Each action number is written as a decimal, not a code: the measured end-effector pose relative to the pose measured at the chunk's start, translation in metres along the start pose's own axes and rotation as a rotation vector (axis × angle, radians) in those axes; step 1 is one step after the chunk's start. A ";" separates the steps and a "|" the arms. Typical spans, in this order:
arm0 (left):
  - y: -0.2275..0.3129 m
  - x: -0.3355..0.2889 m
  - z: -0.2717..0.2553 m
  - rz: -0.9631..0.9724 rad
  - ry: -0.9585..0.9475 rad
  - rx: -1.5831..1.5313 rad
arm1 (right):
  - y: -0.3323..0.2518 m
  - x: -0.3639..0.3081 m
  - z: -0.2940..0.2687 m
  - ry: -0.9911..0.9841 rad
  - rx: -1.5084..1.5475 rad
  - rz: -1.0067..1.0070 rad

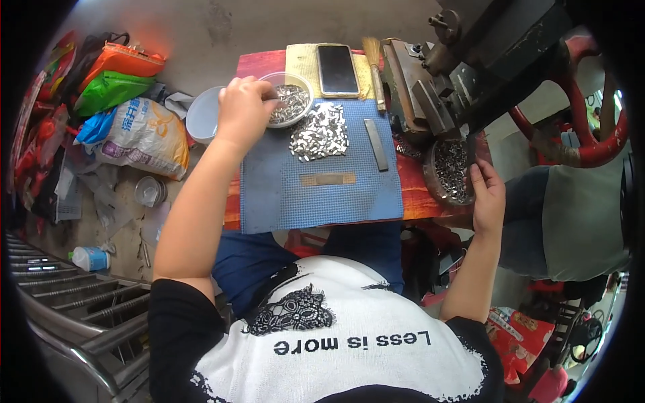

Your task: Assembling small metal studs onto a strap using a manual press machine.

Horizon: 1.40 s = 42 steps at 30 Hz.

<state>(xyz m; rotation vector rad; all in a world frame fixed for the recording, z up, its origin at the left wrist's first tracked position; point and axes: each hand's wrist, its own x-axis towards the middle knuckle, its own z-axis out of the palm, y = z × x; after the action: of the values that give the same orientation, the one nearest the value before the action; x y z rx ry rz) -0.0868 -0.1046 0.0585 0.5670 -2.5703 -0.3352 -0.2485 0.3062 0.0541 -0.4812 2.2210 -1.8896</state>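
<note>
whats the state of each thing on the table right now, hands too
left hand: fingers bunched, reaching into clear bowl
clear bowl: upright, part full of small metal parts
metal parts pile: heaped loose on blue mat
phone: lying flat, screen dark
right hand: open, touching round tray's rim
round tray: holding metal pieces

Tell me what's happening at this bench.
A person sits at a small table covered by a blue mat. The left hand reaches into a clear bowl of small metal parts. A pile of the same parts lies on the mat beside it. The right hand rests at the edge of a round tray of parts under a hand press. A phone, a brush and a dark bar lie nearby.
</note>
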 end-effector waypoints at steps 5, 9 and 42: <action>0.047 -0.059 -0.004 0.017 -0.301 -0.537 | -0.001 0.001 0.002 0.023 -0.015 -0.010; 0.066 -0.092 0.014 0.106 -0.364 -0.517 | -0.002 0.002 0.006 0.015 -0.024 -0.008; 0.042 -0.102 0.005 0.099 -0.249 -0.429 | 0.005 0.017 0.179 -0.374 -0.584 -0.658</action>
<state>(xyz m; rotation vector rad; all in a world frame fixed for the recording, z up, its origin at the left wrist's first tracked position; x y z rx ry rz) -0.0218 -0.0209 0.0273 0.2518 -2.6282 -0.9438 -0.2028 0.1355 0.0200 -1.6704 2.4823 -1.1379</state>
